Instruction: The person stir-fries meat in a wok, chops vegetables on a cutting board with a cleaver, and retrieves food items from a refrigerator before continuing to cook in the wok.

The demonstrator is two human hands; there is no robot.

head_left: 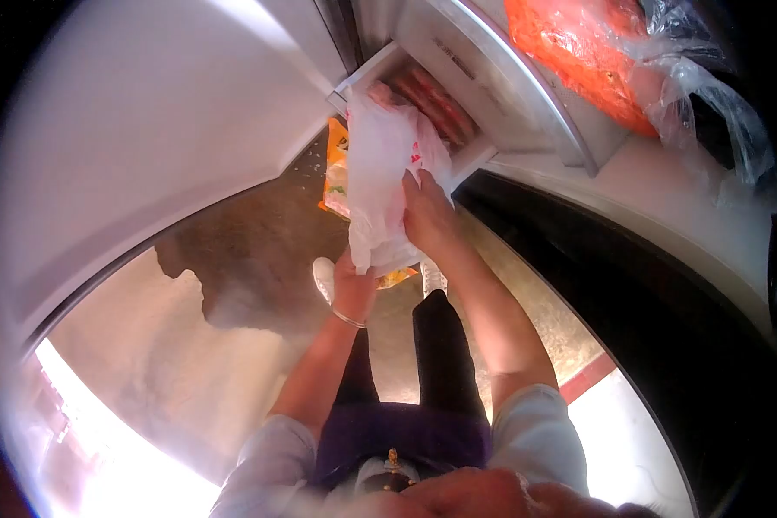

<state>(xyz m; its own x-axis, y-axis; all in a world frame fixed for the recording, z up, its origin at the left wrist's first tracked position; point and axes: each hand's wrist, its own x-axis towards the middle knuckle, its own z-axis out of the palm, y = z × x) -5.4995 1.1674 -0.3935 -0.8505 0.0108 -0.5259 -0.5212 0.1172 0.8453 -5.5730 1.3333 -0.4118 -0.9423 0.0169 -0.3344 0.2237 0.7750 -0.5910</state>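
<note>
No brand I can make out on the white plastic bag [380,164], just crumpled red print, and the lettering on the orange packet [335,164] behind it and the dark print inside the drawer [485,148] are too small to read. The bag's at upper centre, long axis running nearly up and down the frame, top end over the drawer, bottom end towards the wearer. Right hand [428,216] pinches its right side; left hand's [352,281] at the bottom, fingers hidden, so can't tell its grip.
</note>
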